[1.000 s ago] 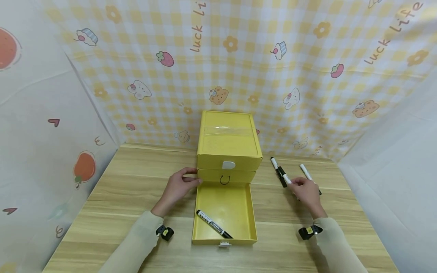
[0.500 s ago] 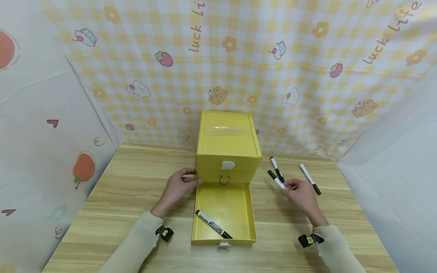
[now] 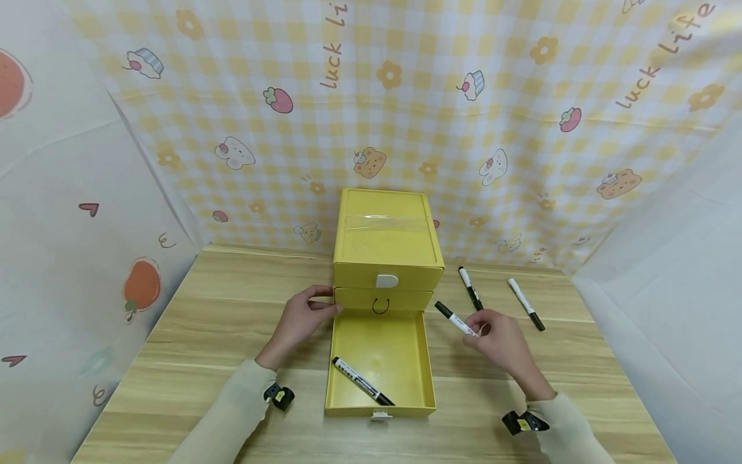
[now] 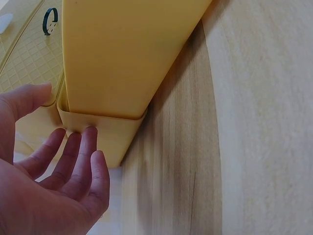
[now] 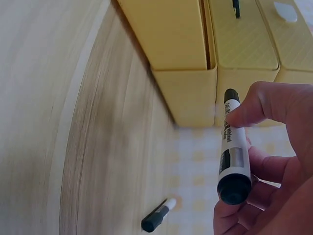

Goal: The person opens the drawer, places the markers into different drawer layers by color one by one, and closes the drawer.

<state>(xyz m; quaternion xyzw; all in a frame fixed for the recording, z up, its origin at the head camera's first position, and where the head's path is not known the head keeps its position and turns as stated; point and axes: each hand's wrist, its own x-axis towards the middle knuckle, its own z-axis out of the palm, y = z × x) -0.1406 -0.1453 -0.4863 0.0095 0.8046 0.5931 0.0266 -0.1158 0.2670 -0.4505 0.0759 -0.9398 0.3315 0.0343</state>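
Note:
My right hand [image 3: 503, 341] pinches a whiteboard marker [image 3: 455, 319] with a white barrel and black ends, held to the right of the pulled-out bottom drawer [image 3: 382, 341]. In the right wrist view, thumb and fingers grip that marker [image 5: 233, 147], its black end facing the camera. At the yellow drawer cabinet's [image 3: 385, 241] left side is my left hand [image 3: 299, 322]. The left wrist view shows its thumb at the front edge and its loosely bent fingertips [image 4: 90, 133] against the side wall. Inside the drawer, another marker [image 3: 362, 381] lies slanted near the front.
Two more markers lie on the wooden table [image 3: 232, 322] to the right: one marker [image 3: 471, 288] near the cabinet, another marker [image 3: 526, 305] farther right. The cabinet's upper two drawers are closed. Behind stands a checked cloth [image 3: 394, 129].
My right hand has lifted the marker off the pile and carried it left and nearer the drawer. My left hand and the drawer have stayed where they were.

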